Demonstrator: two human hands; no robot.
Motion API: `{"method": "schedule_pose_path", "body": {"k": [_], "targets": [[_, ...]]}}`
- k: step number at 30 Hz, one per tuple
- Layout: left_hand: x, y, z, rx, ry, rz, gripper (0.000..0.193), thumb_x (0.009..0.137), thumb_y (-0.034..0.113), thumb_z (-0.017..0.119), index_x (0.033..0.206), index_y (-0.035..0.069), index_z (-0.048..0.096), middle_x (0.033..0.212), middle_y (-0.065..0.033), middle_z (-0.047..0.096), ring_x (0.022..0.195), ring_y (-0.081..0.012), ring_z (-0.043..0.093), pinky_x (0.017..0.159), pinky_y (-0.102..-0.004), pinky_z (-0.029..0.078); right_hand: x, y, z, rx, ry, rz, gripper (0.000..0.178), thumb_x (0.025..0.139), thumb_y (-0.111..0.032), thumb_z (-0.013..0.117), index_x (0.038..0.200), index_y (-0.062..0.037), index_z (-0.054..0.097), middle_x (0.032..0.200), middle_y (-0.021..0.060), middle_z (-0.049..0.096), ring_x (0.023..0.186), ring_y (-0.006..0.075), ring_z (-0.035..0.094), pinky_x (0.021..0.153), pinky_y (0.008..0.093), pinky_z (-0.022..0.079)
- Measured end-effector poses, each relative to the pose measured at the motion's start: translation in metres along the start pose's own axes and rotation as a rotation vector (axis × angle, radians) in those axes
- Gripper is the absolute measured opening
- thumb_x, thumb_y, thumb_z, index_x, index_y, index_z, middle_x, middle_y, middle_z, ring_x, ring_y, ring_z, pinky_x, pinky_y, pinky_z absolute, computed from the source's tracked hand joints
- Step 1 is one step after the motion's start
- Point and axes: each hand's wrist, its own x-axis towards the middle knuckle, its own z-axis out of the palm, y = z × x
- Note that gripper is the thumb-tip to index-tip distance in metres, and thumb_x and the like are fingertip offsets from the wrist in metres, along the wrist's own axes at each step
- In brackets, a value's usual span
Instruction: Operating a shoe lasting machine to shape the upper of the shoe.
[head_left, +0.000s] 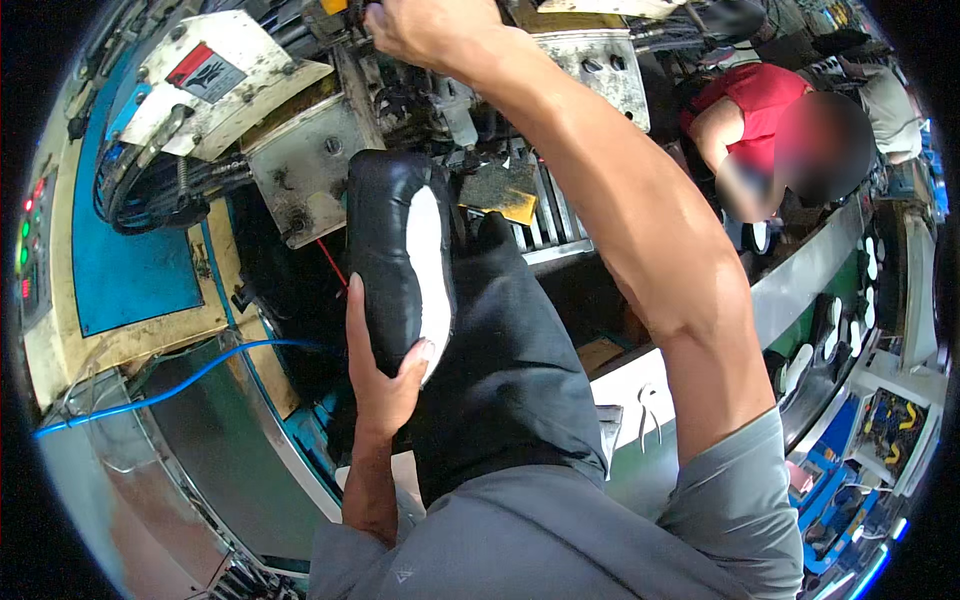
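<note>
This is a shoemaking workshop, shown by grimy machinery [312, 172], a lit control panel [38, 242] and lined-up shoes [829, 328].

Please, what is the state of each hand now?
Left hand: closed on a black shoe.
Right hand: partly curled at the picture's top edge; whether it holds anything cannot be told.

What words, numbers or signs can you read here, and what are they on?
Red-and-grey rectangular sticker on the stained white metal guard: a hand picture; I can't quote any words.
Grey control panel with red and green lights: markings too small.
Grey cloth shirt: small pale emblem, no readable letters.
Glossy black shoe piece with a white strip: none seen.
</note>
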Motion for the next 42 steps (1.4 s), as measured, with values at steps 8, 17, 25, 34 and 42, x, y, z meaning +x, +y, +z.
{"method": "schedule_pose_path", "body": {"k": [8,17,25,34,42], "targets": [[-0.030,-0.004,0.026,-0.673,-0.225,-0.223,0.100,0.090,0.003,0.067,0.178,0.010,0.021,0.177,-0.0154,0.034,0.160,-0.0295,0.039,0.129,-0.0431,0.037,-0.039,-0.023,-0.069,0.113,0.016,-0.026,0.070,0.093,-0.024,0.074,0.159,-0.0079,0.055,0.163,0.0340,0.047,0.151,0.0514,0.047,0.125,0.0567,0.043],[-0.115,-0.047,0.093,-0.301,-0.624,-0.264,0.097,0.102,0.015,0.077,0.178,0.008,0.017,0.179,-0.0321,0.025,0.166,-0.0400,0.029,0.126,-0.0467,0.042,-0.588,-0.097,-0.262,-0.335,-0.311,1.220,0.074,0.100,-0.029,0.077,0.163,-0.0031,0.049,0.165,0.0377,0.043,0.151,0.0535,0.046,0.126,0.0568,0.038],[-0.065,-0.042,0.135,0.117,-0.590,-0.028,0.095,0.104,0.030,0.076,0.177,0.007,0.020,0.172,-0.0341,0.038,0.156,-0.0457,0.044,0.128,-0.0491,0.038,-0.732,-0.188,-0.311,-0.587,-0.427,1.224,0.047,0.099,-0.020,0.079,0.141,-0.0020,0.068,0.135,0.0224,0.064,0.124,0.0410,0.059,0.108,0.0521,0.050],[-0.072,-0.039,0.141,-0.323,-0.597,-0.263,0.088,0.109,0.019,0.071,0.178,0.006,0.018,0.181,-0.0178,0.029,0.163,-0.0286,0.035,0.132,-0.0384,0.030,-0.755,-0.192,-0.318,-0.318,-0.036,1.329,0.030,0.101,-0.011,0.072,0.127,0.0028,0.074,0.112,0.0170,0.068,0.096,0.0288,0.068,0.082,0.0395,0.057],[-0.075,-0.040,0.144,-0.221,-0.586,-0.212,0.093,0.109,0.024,0.071,0.180,0.010,0.013,0.179,-0.0231,0.032,0.161,-0.0338,0.038,0.130,-0.0414,0.034,-0.437,-0.147,-0.279,1.234,-0.166,1.378,0.041,0.109,-0.037,0.071,0.129,-0.0020,0.070,0.091,0.0061,0.071,0.082,0.0185,0.068,0.075,0.0363,0.055]]}}
